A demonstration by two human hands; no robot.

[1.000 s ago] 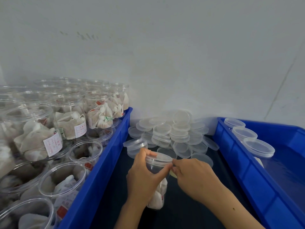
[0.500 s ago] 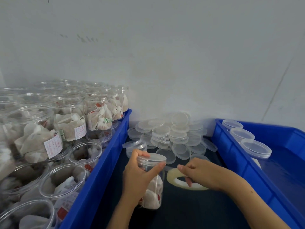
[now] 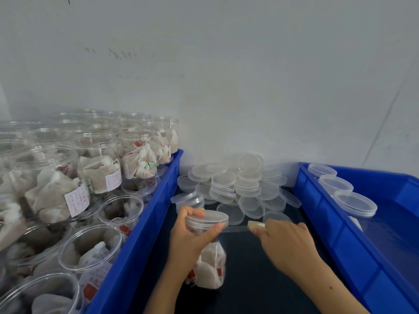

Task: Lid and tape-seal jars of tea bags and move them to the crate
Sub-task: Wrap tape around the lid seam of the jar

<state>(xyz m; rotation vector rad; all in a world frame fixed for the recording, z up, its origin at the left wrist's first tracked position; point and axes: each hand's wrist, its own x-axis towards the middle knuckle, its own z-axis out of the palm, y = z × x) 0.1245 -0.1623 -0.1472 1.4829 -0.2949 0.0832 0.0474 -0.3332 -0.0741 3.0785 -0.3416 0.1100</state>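
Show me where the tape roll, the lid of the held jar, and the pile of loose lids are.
tape roll (image 3: 256, 225): head view, visible edge beside the right hand.
lid of the held jar (image 3: 212, 216): head view, flat top.
pile of loose lids (image 3: 246, 185): head view, middle lid.

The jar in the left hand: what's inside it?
White tea bags with red tags fill the lower part of the jar, which already has its lid on. The left hand covers the middle, hiding what is there.

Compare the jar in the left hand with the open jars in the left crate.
The held jar wears a lid; the crate jars stand uncovered. The left hand grips the held jar over the dark mat; the crate jars sit packed together. All are clear and hold tea bags.
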